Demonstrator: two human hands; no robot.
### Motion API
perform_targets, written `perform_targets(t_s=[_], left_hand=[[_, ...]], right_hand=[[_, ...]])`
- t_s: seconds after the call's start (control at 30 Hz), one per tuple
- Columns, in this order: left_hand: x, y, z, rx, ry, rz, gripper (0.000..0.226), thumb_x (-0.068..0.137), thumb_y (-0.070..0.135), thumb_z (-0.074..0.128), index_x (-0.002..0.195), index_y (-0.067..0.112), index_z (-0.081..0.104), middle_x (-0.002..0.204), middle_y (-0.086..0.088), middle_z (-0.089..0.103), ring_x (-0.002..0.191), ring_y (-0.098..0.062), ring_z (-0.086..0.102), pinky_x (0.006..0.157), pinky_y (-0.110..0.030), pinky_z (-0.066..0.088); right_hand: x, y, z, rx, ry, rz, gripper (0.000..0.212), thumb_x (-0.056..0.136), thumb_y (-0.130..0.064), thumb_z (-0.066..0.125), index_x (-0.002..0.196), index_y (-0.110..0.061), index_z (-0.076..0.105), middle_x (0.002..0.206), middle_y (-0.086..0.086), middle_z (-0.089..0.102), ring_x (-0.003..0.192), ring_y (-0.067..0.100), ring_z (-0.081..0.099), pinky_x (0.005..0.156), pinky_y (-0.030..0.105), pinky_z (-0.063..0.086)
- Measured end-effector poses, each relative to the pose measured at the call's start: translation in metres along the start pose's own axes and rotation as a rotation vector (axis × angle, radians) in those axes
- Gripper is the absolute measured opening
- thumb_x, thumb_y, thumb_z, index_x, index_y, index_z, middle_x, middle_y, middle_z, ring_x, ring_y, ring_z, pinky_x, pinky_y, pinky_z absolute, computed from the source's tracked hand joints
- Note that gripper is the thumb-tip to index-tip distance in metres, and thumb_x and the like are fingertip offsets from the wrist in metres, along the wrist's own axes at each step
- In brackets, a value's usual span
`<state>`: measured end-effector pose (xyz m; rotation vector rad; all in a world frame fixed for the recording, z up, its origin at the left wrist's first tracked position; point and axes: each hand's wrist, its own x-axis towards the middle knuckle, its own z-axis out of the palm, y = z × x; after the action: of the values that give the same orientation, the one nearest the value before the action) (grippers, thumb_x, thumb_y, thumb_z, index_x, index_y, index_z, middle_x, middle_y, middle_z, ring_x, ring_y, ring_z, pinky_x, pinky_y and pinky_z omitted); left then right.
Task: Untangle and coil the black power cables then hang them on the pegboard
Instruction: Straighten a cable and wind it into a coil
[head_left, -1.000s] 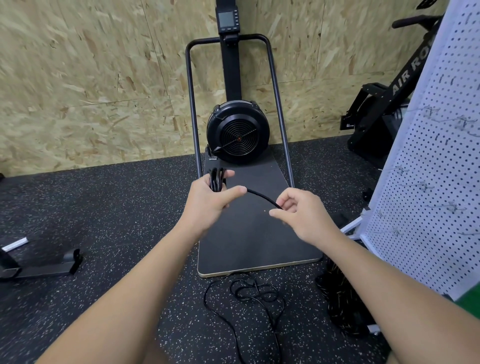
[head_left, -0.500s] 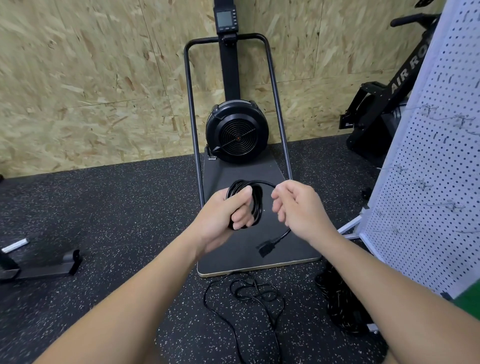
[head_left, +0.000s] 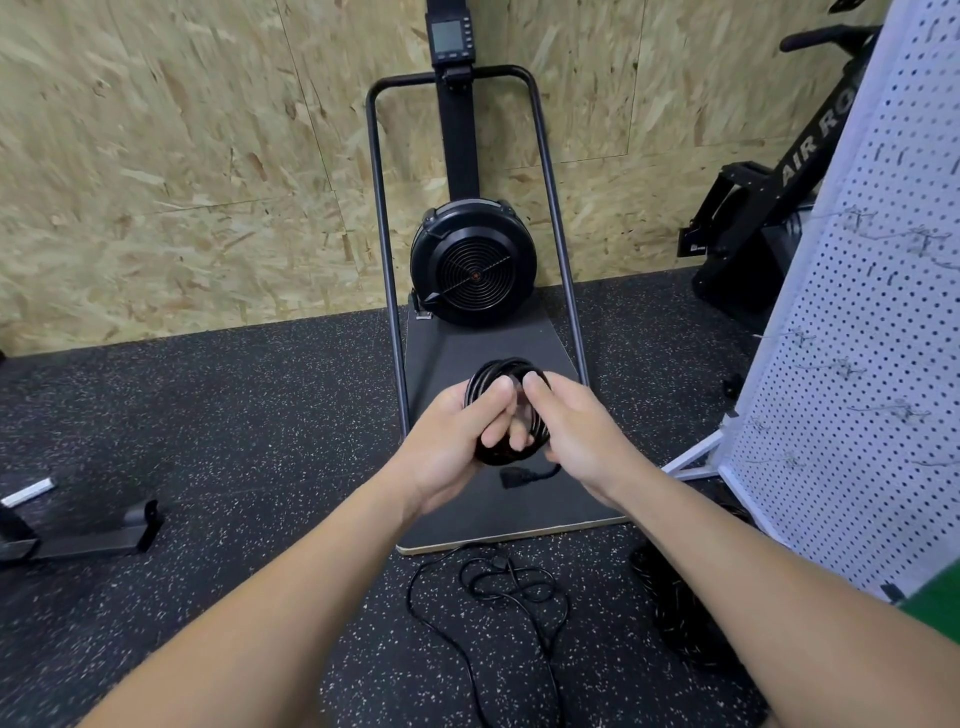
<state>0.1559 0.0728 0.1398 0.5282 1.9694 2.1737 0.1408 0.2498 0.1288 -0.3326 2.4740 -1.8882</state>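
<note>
Item: coiled cable, held in front of the fan machine, left hand and right hand both gripping it. Plug end dangles below. Second cable tangled on floor beneath. Risk: loops springing loose if either grip slackens; pegboard stands to the right.

1. Two bare forearms reach into view from the bottom edge, with no sleeves showing along their visible length.
2. The left hand wears no glove, ring or watch that can be seen.
3. The right hand is likewise bare, and its wrist carries no band.
4. The fingernails are short and unpainted where they show.
5. A patch of green cloth sits at the lower right edge; whether it is clothing is unclear.
</note>
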Motion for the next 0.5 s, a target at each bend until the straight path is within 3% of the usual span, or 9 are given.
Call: perform_targets(t_s=[0.1,0.2,0.3,0.4,0.5], left_hand=[[0.002,-0.007,-0.004,0.166,0.103,-0.006,0.036,0.115,0.033,0.059,0.083,0.016,0.061,0.077,-0.004,0.064,0.089,-0.026,0.065,0.096,-0.049,0.048],[0.001,-0.012,-0.007,0.249,0.132,-0.013,0.009,0.109,0.025,0.069,0.108,0.015,0.068,0.086,-0.012,0.071,0.087,-0.027,0.07,0.091,-0.046,0.055],[0.001,-0.01,-0.005,0.189,0.122,-0.062,0.02,0.106,0.022,0.074,0.114,0.005,0.069,0.094,-0.015,0.076,0.094,-0.032,0.078,0.094,-0.046,0.061],[0.003,-0.004,0.0,0.052,0.184,-0.141,0.038,0.108,0.043,0.07,0.105,0.004,0.07,0.086,-0.016,0.071,0.098,-0.035,0.08,0.093,-0.046,0.058],[0.004,-0.001,-0.003,0.12,0.164,-0.185,0.069,0.105,0.062,0.064,0.114,-0.007,0.07,0.081,-0.017,0.068,0.098,-0.032,0.08,0.101,-0.049,0.055]], right_hand=[[0.0,-0.001,-0.003,-0.208,0.11,-0.06,0.044,0.116,-0.048,0.041,0.091,-0.017,0.059,0.086,-0.005,0.067,0.08,0.015,0.06,0.075,0.04,0.048],[0.0,0.002,-0.004,-0.365,0.147,-0.104,0.041,0.115,-0.05,0.041,0.09,-0.021,0.057,0.088,-0.001,0.068,0.085,0.024,0.064,0.081,0.05,0.052],[0.001,0.005,-0.007,-0.455,0.135,-0.127,0.039,0.113,-0.056,0.039,0.088,-0.029,0.053,0.087,-0.006,0.065,0.082,0.023,0.062,0.077,0.051,0.053],[0.0,0.006,-0.008,-0.515,0.118,-0.156,0.039,0.114,-0.056,0.038,0.089,-0.029,0.051,0.083,-0.008,0.062,0.077,0.021,0.06,0.071,0.049,0.05],[-0.001,0.002,-0.007,-0.561,0.06,-0.164,0.037,0.115,-0.055,0.038,0.095,-0.028,0.053,0.082,-0.01,0.064,0.078,0.018,0.061,0.07,0.046,0.049]])
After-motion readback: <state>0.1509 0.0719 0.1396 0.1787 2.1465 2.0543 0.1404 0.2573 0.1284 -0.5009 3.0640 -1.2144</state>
